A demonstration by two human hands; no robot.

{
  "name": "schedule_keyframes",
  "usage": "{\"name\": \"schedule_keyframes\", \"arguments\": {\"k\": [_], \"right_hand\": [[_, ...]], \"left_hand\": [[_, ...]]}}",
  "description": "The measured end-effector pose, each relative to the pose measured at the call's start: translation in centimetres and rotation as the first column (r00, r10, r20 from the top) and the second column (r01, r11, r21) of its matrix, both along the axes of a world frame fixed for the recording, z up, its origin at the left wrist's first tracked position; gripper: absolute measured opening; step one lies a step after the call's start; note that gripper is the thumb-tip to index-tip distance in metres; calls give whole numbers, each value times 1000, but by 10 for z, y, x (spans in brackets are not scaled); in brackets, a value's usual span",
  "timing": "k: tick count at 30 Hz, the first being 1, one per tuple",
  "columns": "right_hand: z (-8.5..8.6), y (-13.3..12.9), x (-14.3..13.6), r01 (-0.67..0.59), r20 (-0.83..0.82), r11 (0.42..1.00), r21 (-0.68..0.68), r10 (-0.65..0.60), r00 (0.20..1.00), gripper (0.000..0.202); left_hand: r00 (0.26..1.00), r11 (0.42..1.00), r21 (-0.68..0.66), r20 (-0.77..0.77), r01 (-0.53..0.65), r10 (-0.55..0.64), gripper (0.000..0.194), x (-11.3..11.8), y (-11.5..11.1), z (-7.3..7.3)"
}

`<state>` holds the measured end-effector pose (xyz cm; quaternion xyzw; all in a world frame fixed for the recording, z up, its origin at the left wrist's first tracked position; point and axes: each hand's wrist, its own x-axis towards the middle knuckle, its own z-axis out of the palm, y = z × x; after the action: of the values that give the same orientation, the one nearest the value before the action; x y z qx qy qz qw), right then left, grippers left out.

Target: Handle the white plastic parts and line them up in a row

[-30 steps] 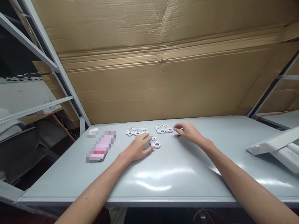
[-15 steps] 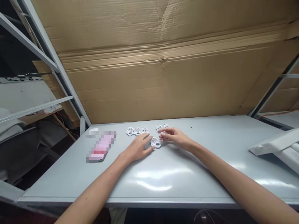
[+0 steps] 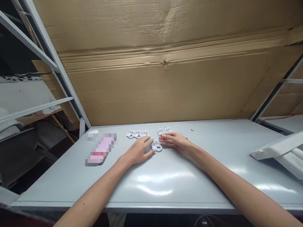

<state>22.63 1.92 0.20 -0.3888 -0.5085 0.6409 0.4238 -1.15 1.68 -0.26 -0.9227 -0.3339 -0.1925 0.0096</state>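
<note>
A small white plastic piece with a round hole (image 3: pixel 156 146) lies on the grey table between my hands. My left hand (image 3: pixel 139 150) rests at its left side, thumb and forefinger bracketing and touching its edge. My right hand (image 3: pixel 176 141) is just right of the piece, fingertips pinched together. Whatever is in that pinch is too small to make out. Behind my left fingers, several similar white pieces (image 3: pixel 138 134) form a row, partly covered by the hand. Two more white pieces (image 3: pixel 165 130) lie behind my right hand.
At the left are a blurred pink phone-like object (image 3: pixel 102 149) and a small white item (image 3: pixel 93 133). A tiny dark bit (image 3: pixel 192 130) lies at the back right. White foam-like pieces (image 3: pixel 279 148) jut in at the right. Cardboard (image 3: pixel 161 88) walls the back.
My right fingertips have shifted slightly left and down, closer to the white piece. My left hand keeps its place at the piece. The view has shifted a little.
</note>
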Motion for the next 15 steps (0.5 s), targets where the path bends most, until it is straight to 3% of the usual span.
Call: {"name": "schedule_keyframes", "arguments": {"k": [5,15], "right_hand": [[-1,2,-1,-14,-10,999,-34,13,1000,27],[8,-4,-2,-58,10,997,45,57,998,27]], "left_hand": [[1000,1000,-3,9,-1,1,39,0,1,0],[1000,1000,8,21,-19,19,36,3,-1,-1]]}}
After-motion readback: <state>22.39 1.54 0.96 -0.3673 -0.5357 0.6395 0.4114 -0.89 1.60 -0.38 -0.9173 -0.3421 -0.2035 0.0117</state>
